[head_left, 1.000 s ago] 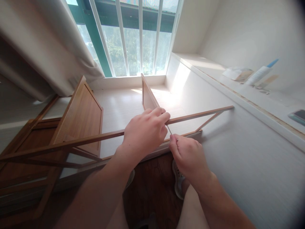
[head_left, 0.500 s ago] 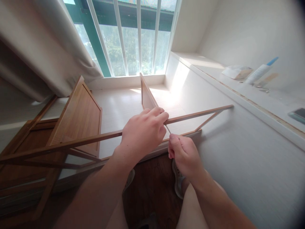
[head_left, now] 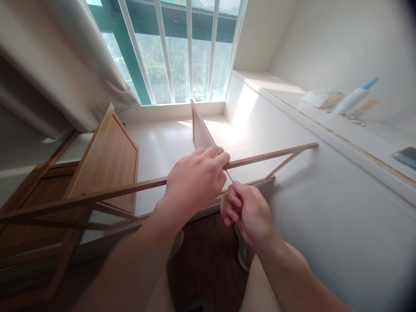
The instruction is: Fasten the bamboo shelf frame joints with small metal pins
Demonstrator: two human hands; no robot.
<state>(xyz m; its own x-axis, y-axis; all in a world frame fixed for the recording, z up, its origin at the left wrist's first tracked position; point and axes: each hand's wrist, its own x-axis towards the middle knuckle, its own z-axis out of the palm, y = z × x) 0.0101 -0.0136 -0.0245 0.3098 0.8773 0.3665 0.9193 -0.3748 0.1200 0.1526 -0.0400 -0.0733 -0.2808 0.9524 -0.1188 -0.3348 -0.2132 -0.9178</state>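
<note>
My left hand [head_left: 196, 175] is wrapped over a long, narrow wooden rail [head_left: 273, 156], where the middle wooden panel [head_left: 200, 128] meets it. Below and to the right of it, my right hand [head_left: 250, 212] pinches a thin metal rod [head_left: 229, 175] that looks like a hex key. The rod's far end runs up to the underside of the rail beside my left fingers, and its tip is hidden there. Farther left, a larger wooden panel [head_left: 110, 164] stands upright against the same frame. Thin slanted wooden pieces join the rail to a lower bar at the right end.
A white ledge [head_left: 276, 82] on the right carries a white tube with a blue tip [head_left: 355, 97], a plastic bag [head_left: 321, 98], small metal parts and a phone [head_left: 406, 157]. Barred windows are ahead, a curtain [head_left: 65, 56] hangs left, and dark wooden floor [head_left: 208, 255] lies below.
My right hand has turned about the metal rod, its lower fingers loosening and shifting left. My left hand, the rail and the panels stay where they were.
</note>
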